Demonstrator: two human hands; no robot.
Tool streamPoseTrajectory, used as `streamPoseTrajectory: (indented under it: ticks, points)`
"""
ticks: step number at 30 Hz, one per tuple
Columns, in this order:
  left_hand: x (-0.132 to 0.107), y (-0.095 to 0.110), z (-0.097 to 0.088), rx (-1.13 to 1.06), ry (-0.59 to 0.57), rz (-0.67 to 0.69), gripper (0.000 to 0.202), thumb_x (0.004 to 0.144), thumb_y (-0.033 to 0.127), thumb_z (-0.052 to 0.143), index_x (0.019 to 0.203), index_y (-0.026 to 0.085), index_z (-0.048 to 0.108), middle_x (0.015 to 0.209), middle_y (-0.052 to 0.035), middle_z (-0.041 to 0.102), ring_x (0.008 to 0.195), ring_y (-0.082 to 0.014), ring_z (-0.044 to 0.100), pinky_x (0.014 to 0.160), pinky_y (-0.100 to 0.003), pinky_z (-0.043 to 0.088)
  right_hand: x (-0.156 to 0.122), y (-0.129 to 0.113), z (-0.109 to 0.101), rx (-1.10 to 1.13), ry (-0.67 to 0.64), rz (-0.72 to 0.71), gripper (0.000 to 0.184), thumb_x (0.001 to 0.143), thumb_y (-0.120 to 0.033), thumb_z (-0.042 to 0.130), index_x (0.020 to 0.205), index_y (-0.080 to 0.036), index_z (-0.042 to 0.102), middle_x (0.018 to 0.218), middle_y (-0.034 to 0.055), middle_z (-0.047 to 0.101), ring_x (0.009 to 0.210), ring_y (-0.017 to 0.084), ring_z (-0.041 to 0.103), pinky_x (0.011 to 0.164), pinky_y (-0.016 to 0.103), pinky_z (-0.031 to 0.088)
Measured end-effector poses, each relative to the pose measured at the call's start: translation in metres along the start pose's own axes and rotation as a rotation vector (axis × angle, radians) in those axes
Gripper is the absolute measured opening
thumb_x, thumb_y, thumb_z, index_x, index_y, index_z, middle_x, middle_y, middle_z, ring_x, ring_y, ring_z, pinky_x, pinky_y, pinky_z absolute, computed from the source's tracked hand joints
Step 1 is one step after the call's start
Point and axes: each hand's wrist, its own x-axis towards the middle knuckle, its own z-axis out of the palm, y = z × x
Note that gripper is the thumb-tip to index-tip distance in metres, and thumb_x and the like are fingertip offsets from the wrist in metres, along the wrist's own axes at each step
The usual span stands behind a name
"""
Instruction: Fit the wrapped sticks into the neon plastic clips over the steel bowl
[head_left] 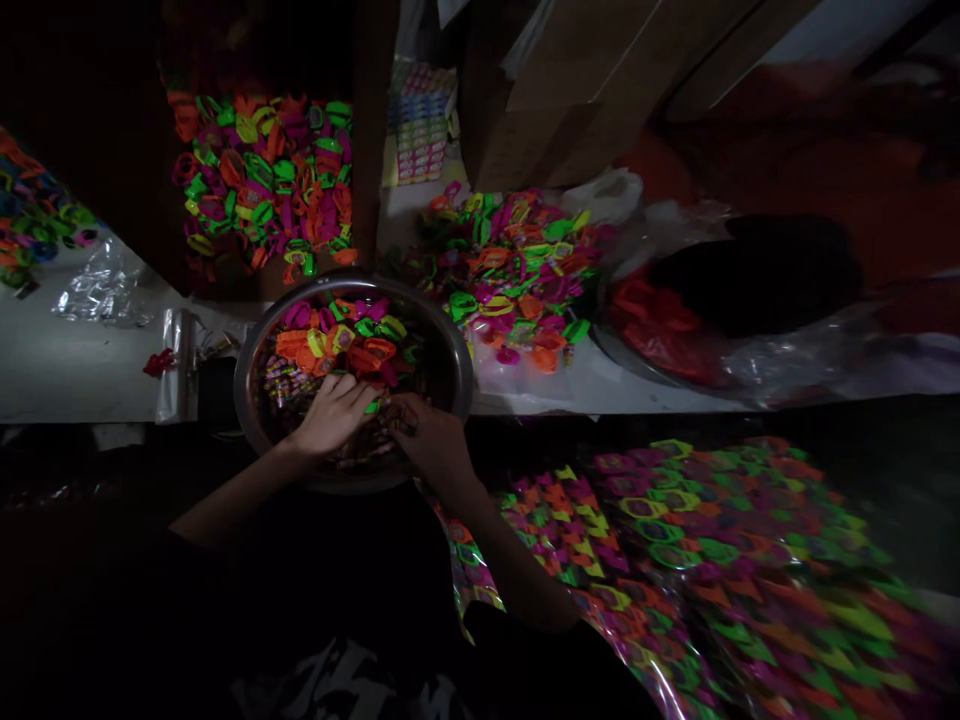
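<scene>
A metal basin [242,385] holds bright plastic toy watches [322,338] at its far side and small wrapped candies [289,388] below them. Over the basin, my left hand [334,415] has its fingers closed, with a bit of a green toy watch [373,407] showing at the fingertips. Close on its right, my right hand [431,438] is bent inward with fingers pinched together. Shadow hides what the right fingers hold, if anything. Both hands are near each other above the candies.
Behind the basin, a brown box [367,150] contains many toy watches. A loose pile of watches [510,265] lies on the white table [75,370]. At right is another bowl [637,360] with red plastic [652,320]. Filled clear packs [675,530] lie at lower right.
</scene>
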Motion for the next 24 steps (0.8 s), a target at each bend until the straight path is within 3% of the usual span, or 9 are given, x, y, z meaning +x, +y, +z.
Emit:
streamPoseTrajectory:
  ticks: [10,15,19,21,24]
  points:
    - [-0.009,0.008,0.008,-0.059,0.048,-0.073,0.020,0.092,0.030,0.046,0.083,0.017,0.057,0.075,-0.0031,0.063,0.079,-0.0208,0.050,0.074,-0.035,0.029,-0.003,0.000,-0.003,-0.204,-0.121,-0.186,0.029,0.080,-0.019,0.055,0.109,-0.019,0.060,0.102,0.0078,0.070,0.091,0.020,0.065,0.069,0.025,0.044]
    - [-0.013,0.013,0.008,-0.149,-0.080,-0.074,0.014,0.090,0.026,0.048,0.085,0.018,0.058,0.079,-0.0032,0.064,0.082,-0.0206,0.051,0.077,-0.035,0.032,-0.006,0.003,-0.009,-0.230,-0.223,-0.219,0.023,0.086,-0.023,0.051,0.106,-0.019,0.061,0.100,0.0064,0.070,0.089,0.019,0.066,0.066,0.024,0.044]
    - [-0.013,0.018,0.005,-0.161,-0.170,-0.085,0.019,0.088,0.031,0.051,0.094,0.015,0.059,0.094,-0.0094,0.064,0.095,-0.0242,0.053,0.082,-0.036,0.036,-0.007,0.005,-0.013,-0.203,-0.304,-0.195,0.022,0.085,-0.028,0.055,0.106,-0.021,0.060,0.100,0.0038,0.071,0.088,0.019,0.067,0.065,0.023,0.044]
    - [-0.013,0.019,0.002,-0.182,-0.219,-0.078,0.024,0.088,0.033,0.051,0.100,0.013,0.058,0.106,-0.0128,0.062,0.102,-0.0253,0.053,0.085,-0.036,0.038,-0.008,0.008,-0.013,-0.191,-0.298,-0.181,0.025,0.084,-0.027,0.057,0.108,-0.021,0.058,0.102,0.0037,0.070,0.087,0.019,0.067,0.066,0.022,0.044]
    - [-0.016,0.019,-0.002,-0.270,-0.318,-0.115,0.028,0.090,0.036,0.049,0.105,0.013,0.055,0.105,-0.0109,0.063,0.095,-0.0220,0.059,0.078,-0.030,0.043,-0.009,0.012,-0.012,-0.166,-0.243,-0.174,0.025,0.084,-0.023,0.056,0.108,-0.020,0.059,0.104,0.0052,0.069,0.088,0.018,0.067,0.069,0.023,0.046]
